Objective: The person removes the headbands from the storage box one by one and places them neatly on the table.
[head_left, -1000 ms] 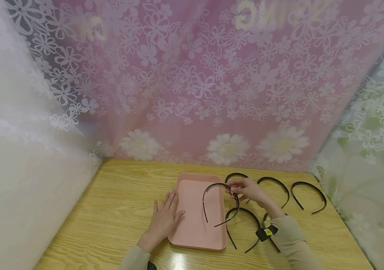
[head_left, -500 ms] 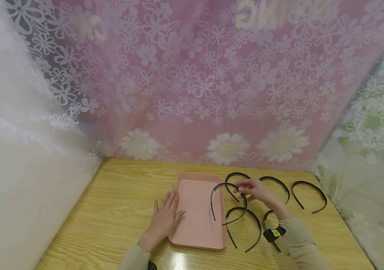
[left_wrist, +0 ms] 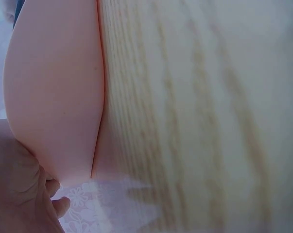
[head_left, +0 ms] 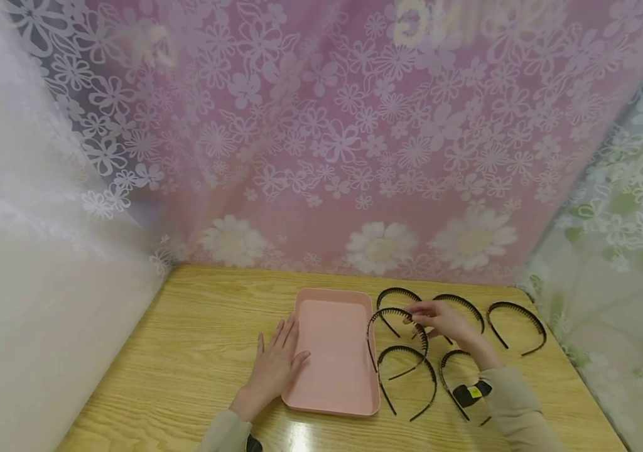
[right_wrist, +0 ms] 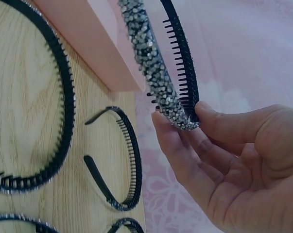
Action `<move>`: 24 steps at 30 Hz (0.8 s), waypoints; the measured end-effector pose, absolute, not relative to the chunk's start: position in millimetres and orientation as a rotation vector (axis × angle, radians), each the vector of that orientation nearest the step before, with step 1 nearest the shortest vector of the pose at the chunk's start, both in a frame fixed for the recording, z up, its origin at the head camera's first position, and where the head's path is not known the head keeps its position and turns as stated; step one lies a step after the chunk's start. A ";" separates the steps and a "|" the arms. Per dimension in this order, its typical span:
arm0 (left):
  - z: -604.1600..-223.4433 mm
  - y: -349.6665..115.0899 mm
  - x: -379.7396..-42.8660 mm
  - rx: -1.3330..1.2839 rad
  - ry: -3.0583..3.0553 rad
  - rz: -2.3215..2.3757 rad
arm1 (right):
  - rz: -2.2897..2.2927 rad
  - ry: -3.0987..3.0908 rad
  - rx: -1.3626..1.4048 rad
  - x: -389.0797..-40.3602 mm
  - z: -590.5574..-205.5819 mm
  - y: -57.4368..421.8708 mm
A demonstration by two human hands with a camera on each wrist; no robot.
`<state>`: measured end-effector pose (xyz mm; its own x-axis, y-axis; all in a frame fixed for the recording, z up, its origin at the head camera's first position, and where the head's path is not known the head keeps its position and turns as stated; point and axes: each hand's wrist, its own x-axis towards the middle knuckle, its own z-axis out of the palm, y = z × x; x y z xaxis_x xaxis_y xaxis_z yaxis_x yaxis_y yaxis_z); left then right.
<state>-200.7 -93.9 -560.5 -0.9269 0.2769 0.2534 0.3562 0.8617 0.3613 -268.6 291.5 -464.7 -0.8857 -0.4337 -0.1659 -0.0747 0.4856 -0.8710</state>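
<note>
In the head view my right hand (head_left: pixel 440 321) pinches a black toothed headband (right_wrist: pixel 153 60) between thumb and fingers. The right wrist view shows its outer side crusted with silvery sparkles and its comb teeth inside. It is held up near the right rim of the pink tray (head_left: pixel 333 358), overlapping that rim and a lying headband (head_left: pixel 433 376) in the head view. My left hand (head_left: pixel 273 370) lies against the tray's left edge, fingers straight and thumb over the rim. In the left wrist view the tray wall (left_wrist: pixel 56 82) stands close beside that hand (left_wrist: pixel 20 189).
More black headbands lie on the wooden table (head_left: pixel 214 326) right of the tray: a back one (head_left: pixel 397 290), another partly behind my right hand (head_left: pixel 468 304), one at far right (head_left: pixel 516 306), and one near my right wrist (head_left: pixel 444 370). Flowered curtains (head_left: pixel 355 157) enclose the table.
My right hand has moved to the right with the headband, from over the tray to its right rim. My left hand and the tray stay in place.
</note>
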 end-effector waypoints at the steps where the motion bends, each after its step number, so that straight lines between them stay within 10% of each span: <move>1: -560.3 -94.0 -200.9 -0.488 -2.843 -0.608 | -1.359 2.381 -0.417 -268.0 -464.5 293.5; 24: -558.6 -93.7 -199.7 -0.493 -2.838 -0.596 | -1.319 2.487 -0.306 -258.3 -463.1 352.0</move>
<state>-199.7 -93.7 -558.6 -0.9245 0.2797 0.2588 0.3602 0.8632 0.3537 -258.3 352.0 -463.1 -0.9297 -0.3271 -0.1694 -0.0432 0.5536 -0.8317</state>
